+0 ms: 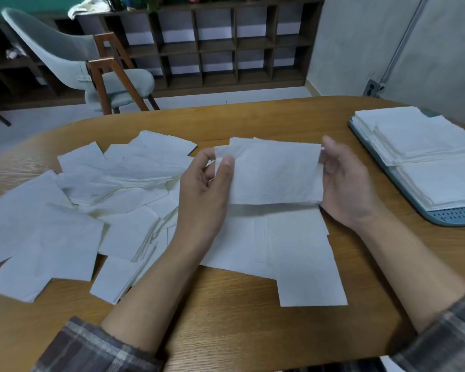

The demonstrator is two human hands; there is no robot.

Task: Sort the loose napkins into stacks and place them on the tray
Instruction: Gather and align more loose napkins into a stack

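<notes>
1. The counter (226, 318) is a wooden top with rounded corners. It carries the tray (451, 217), which sits at its far right edge and runs out of view on the right. All positions below are given from the tray.

2. The shelf unit (218, 44), dark wood with open square compartments, stands against the wall well beyond the tray and to its left.

3. The chair (65, 57), pale grey with wooden legs, stands on the floor far left of the tray, off the counter.

4. The loose napkins (51, 224) are white. They lie scattered and overlapping on the counter, well to the left of the tray. A few flat napkins (293, 251) lie closer to the tray, still apart from it.

5. The tray is blue with a perforated rim. The stacked napkins (419, 135) rest on it in squared piles and cover most of its surface.

6. The held bundle (274, 175) is a small squared stack of napkins, raised above the flat napkins, left of the tray and apart from it.

7. The left hand (202, 194) pinches the bundle's edge farther from the tray, thumb in front and fingers behind.

8. The right hand (346, 189) grips the bundle's edge nearer the tray, thumb at the upper corner and palm against the side.

9. Both forearms show plaid sleeves (91, 347).
</notes>
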